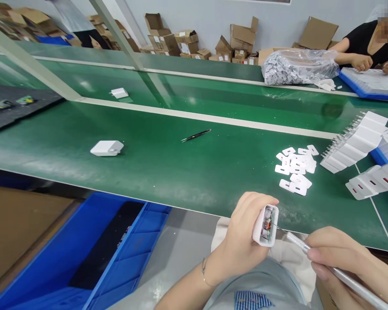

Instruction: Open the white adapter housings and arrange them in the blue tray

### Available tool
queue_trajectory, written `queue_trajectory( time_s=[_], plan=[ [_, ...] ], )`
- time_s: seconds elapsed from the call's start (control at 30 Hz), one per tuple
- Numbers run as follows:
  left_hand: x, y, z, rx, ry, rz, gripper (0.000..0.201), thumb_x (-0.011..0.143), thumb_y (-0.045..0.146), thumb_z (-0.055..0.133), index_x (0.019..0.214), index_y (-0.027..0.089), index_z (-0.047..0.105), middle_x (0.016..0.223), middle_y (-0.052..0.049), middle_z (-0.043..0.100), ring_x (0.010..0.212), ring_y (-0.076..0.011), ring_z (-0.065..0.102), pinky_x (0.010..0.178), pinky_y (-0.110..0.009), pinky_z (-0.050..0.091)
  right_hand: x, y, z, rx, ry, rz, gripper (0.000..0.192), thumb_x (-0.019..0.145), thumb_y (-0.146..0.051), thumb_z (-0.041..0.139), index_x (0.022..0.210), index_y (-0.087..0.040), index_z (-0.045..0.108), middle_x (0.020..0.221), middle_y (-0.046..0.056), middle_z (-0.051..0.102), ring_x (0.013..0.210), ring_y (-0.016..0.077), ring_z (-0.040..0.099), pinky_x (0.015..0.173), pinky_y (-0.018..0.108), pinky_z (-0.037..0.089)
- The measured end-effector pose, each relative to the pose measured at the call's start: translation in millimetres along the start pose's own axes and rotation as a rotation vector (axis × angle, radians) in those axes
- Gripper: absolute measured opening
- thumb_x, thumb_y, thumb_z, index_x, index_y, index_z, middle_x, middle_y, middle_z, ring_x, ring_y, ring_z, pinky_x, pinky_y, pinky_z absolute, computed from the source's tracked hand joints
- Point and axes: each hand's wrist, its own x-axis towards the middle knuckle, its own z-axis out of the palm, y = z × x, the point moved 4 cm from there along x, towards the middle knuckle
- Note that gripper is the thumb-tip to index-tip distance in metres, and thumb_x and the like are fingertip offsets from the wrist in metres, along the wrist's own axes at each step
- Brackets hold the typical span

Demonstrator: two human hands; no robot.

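My left hand point(242, 241) grips a white charger housing point(265, 225) with its open end toward me, showing the circuit parts inside. My right hand point(345, 260) holds a thin silver pen-like tool point(330, 269), and its fine tip reaches into the open end of the housing. Both hands hover just off the near edge of the green conveyor belt point(168, 168). A heap of small white cover plates point(295, 168) lies on the belt just beyond my hands.
A finished white charger point(107, 147), black tweezers point(195, 135) and another charger point(119, 93) lie on the belt. Rows of white housings point(358, 142) stand at right. A blue bin point(93, 254) sits below left. Across, a person's hands point(362, 62) work beside a plastic bag point(299, 65).
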Motion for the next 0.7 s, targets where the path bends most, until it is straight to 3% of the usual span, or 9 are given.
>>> queue_trajectory(
  time_s=[0.3,0.43,0.7],
  plan=[
    [-2,-1,1.8,0.044,0.022,-0.005,0.047,0.076,0.002,0.051,0.118,0.023,0.049,0.097,-0.005,0.064,0.084,-0.0198,0.058,0.072,-0.033,0.051,-2,5,4,0.034,0.046,-0.075,0.03,0.08,0.001,0.062,0.101,-0.019,0.069,0.08,0.005,0.07,0.066,0.0194,0.069,0.051,0.03,0.057],
    [-5,-1,4.7,0.009,0.042,-0.106,0.046,0.077,0.003,0.052,0.118,0.025,0.05,0.097,-0.005,0.063,0.085,-0.0198,0.061,0.07,-0.031,0.05,-3,2,5,-0.054,0.058,-0.03,0.029,0.084,-0.003,0.062,0.102,-0.024,0.068,0.081,0.004,0.074,0.067,0.0194,0.071,0.053,0.029,0.06],
    [-3,1,6.8,-0.048,0.034,-0.181,0.046,0.077,0.003,0.054,0.116,0.026,0.05,0.096,-0.002,0.062,0.085,-0.0176,0.061,0.072,-0.029,0.05,-23,4,-5,-0.19,-0.119,-0.074,0.056,0.089,-0.009,0.059,0.14,-0.031,0.054,0.095,0.006,0.078,0.089,0.0261,0.075,0.066,0.038,0.066]
  ],
)
